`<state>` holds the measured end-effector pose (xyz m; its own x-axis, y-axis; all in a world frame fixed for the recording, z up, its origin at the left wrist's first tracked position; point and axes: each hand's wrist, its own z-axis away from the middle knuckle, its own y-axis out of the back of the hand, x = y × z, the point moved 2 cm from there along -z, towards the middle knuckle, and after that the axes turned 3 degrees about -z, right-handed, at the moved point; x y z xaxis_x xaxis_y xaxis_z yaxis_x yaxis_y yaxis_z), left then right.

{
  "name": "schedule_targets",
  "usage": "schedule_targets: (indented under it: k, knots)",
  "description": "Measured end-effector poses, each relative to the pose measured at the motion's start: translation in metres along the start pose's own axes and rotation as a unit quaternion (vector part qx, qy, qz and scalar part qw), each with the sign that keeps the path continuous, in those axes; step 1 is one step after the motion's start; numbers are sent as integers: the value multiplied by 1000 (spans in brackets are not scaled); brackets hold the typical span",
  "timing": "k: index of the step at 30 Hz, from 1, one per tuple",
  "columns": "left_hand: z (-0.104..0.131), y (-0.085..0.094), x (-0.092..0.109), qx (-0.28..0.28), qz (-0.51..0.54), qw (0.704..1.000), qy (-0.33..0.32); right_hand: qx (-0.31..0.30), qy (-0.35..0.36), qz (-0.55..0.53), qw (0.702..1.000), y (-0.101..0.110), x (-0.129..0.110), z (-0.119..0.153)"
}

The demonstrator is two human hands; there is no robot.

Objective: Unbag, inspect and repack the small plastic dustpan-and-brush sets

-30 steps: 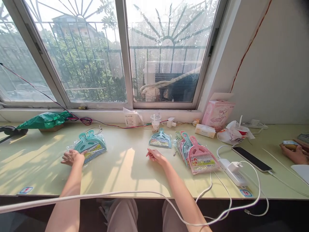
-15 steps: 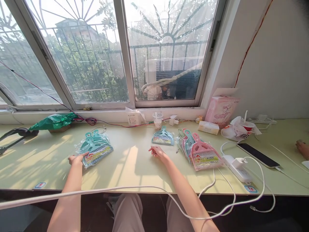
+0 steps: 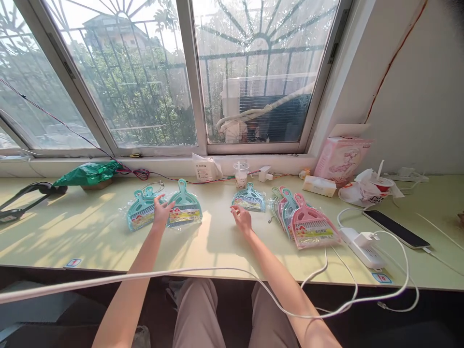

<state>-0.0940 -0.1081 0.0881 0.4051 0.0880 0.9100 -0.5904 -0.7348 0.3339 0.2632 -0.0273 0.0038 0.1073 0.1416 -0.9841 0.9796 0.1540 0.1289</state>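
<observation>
Along the near edge of the counter, a blue-bordered sticker bears a red mark. Beyond, hands apart: the left hand grips the side of a wrapped teal dustpan-and-brush set; the right hand, empty, curls before a blue set. Label characters: illegible.

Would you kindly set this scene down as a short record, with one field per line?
Left hand: holding a wrapped teal dustpan set by its left edge
Right hand: fingers loosely curled, just in front of another teal set; contact unclear
Left pile: wrapped teal sets, beside the left hand
Right pile: fanned wrapped sets, pink one frontmost
Far right: phone, power strip
</observation>
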Motion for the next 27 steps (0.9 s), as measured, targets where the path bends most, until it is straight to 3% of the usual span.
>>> schedule_targets:
  k: [2, 5, 8, 11, 13, 17, 22, 24, 27]
  knots:
    - [17, -37, 16, -77, 123, 989, 27, 64, 149, 93, 982, 1, -10, 8]
    - [49, -105, 32, -227, 252, 940, 37, 58, 298, 212, 929, -1, -20, 16]
    - [79, -165, 29, -360, 320, 872, 88, 72, 297, 301, 903, 2, -16, 14]
    - [93, -199, 13, -397, 337, 840, 150, 87, 260, 358, 893, 11, -5, 5]
    - [92, -206, 4, -397, 352, 832, 161, 64, 262, 373, 888, 14, -2, 2]
    - [82, -198, -6, -367, 381, 834, 157, 16, 297, 370, 880, 5, -3, 6]
    - [77, -186, -6, -315, 399, 843, 174, -122, 235, 305, 915, -15, 3, 12]
    - [77, -183, -6, -309, 411, 838, 185, -104, 199, 257, 940, -13, 7, 11]
    - [79, -182, -5, -307, 438, 821, 202, -30, 150, 168, 974, -4, 10, 7]
